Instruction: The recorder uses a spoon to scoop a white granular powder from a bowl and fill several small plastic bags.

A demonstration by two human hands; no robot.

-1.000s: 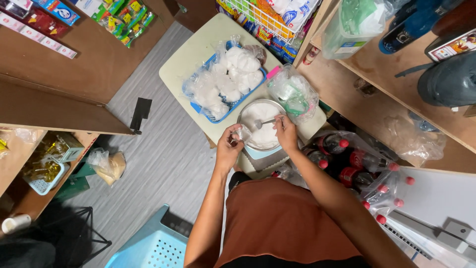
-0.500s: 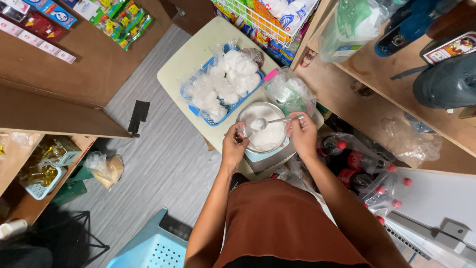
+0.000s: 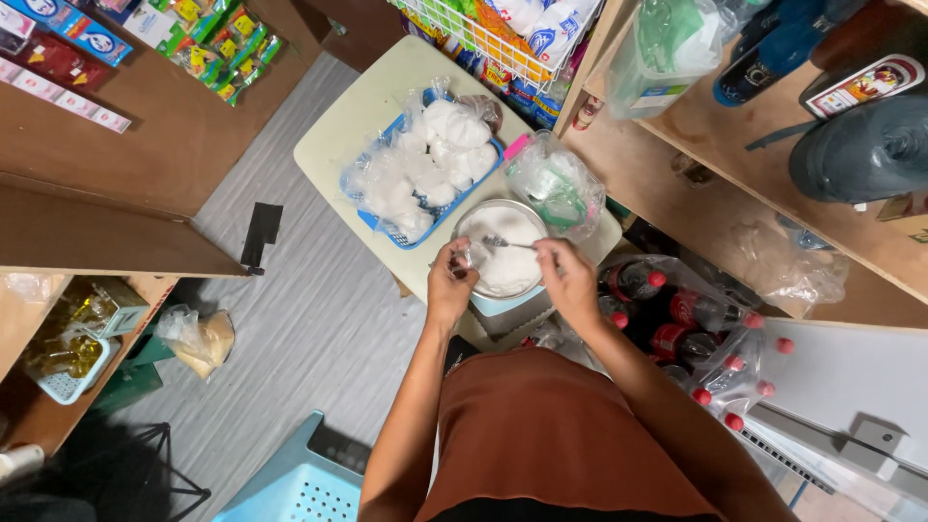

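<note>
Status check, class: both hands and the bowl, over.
Left hand pinching small clear bag at bowl rim. Right hand holding spoon over white powder. Nothing obstructing.

Clear bags of white powder (image 3: 425, 169) fill a blue basket (image 3: 375, 220) far on the counter. Colourful snack packets (image 3: 217, 43) hang far left. Red-capped bottles in plastic wrap (image 3: 696, 329) lie near right.

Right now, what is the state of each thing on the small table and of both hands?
Bowl: filled with white powder, upright.
Spoon: held by the right hand, over the bowl.
Small clear bag: held by the left hand at the bowl's edge.
Blue basket: full of filled white bags.
Large clear bag: lying beside the bowl, crumpled.
</note>
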